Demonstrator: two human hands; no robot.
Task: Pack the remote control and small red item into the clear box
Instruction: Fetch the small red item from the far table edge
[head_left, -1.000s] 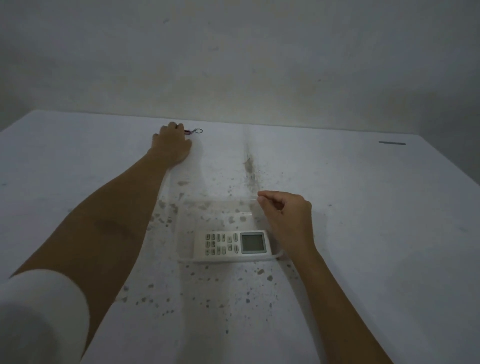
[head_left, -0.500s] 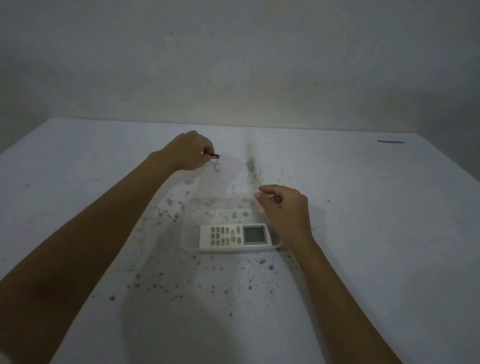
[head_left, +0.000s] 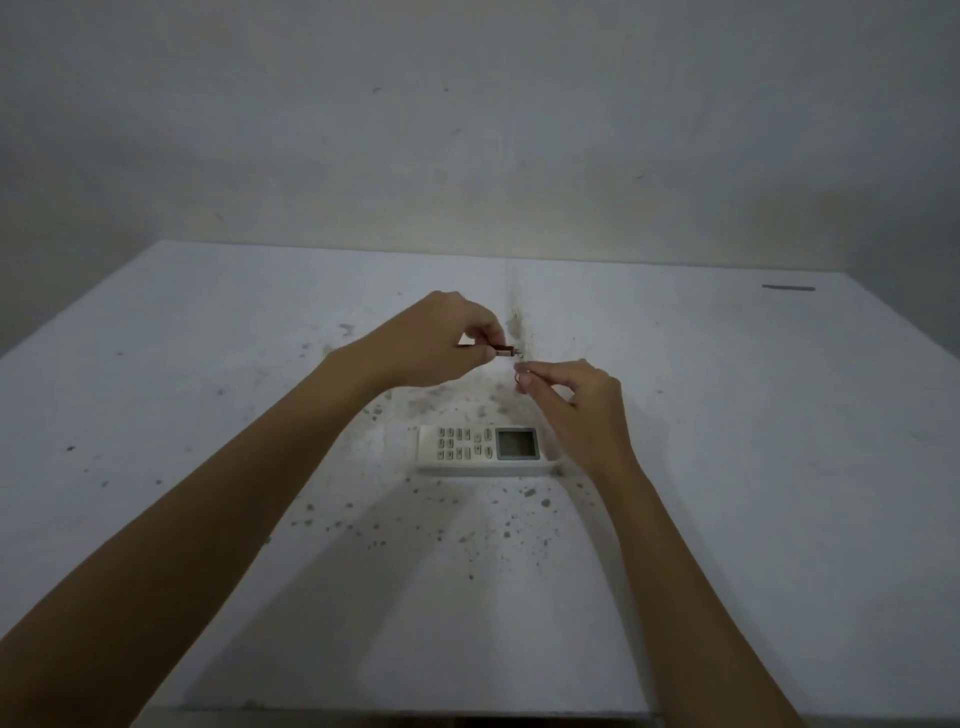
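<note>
Head view: red item pinched between both hands — apparently above remote.

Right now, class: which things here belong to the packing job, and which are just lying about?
Job:
- small red item, pinched in left hand
- remote control
- clear box, barely visible
- right hand

Lying about:
- dark strip, far right of table

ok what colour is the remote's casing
White, with pale grey buttons and a grey screen; the remote shows clearly in the head view.
</note>
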